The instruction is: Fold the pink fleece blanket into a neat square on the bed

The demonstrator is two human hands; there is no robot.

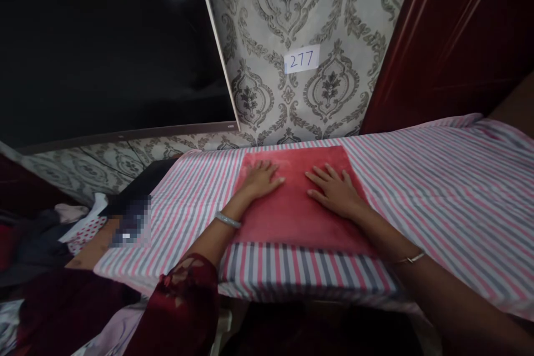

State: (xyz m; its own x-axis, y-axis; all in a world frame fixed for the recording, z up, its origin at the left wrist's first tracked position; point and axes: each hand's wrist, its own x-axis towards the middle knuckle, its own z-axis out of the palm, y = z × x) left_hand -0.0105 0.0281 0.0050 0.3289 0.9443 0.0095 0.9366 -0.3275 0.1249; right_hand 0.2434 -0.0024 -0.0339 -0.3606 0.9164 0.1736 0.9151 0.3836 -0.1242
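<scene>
A red, roughly square piece of soft-looking cloth [287, 208] lies flat on a striped tablecloth [438, 194]. My left hand [261, 179] rests palm down on the cloth's left part, fingers spread and pointing away from me. On its right part lies my right hand [334, 192], also palm down with the fingers apart. Neither hand grips anything. The cloth's lower right edge is partly hidden by my right forearm. Whether the cloth is folded or a single layer I cannot tell.
Behind the table is a patterned wall with a paper label [302, 59] reading 277. A large dark television screen [112, 44] stands at the back left, a dark red wooden panel [450, 39] at the right. Clothes [62, 306] are piled at the lower left.
</scene>
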